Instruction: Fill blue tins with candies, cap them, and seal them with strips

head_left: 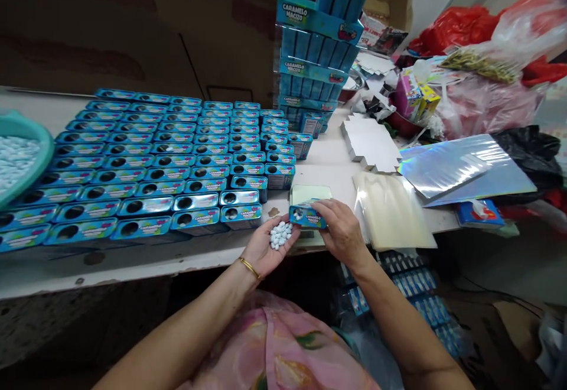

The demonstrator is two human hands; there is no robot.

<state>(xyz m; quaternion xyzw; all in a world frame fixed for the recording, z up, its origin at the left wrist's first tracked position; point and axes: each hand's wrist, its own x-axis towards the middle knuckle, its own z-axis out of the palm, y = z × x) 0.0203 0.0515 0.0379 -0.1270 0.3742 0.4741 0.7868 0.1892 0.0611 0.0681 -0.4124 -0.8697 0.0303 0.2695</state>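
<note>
At the far left, a teal basin (43, 135) is sitting on the desk (110, 263), holding white mints, and rows of open-topped blue tins (146, 205) are filling the desk beside it. Nearer the middle, the left hand (266, 250) is lying palm up, with a loose handful of mints (281, 235) resting in its palm. The left fingers (292, 226) are curling only slightly, so they are cradling the mints rather than clenching them. If that palm tips or the fingers spread, mints could roll onto the desk or drop past its edge toward the packed boxes (410, 280) below. Just beside the handful, the right fingers (321, 207) are clenching a tilted tin (307, 217), with the right hand (341, 230) gripping it from above. A slipping grip could send the tin into the handful, and its tilt could spill the mints showing at its opening. Farther right, a clear plastic pack (390, 210) and holographic sheets (460, 165) are lying on the desk.
</note>
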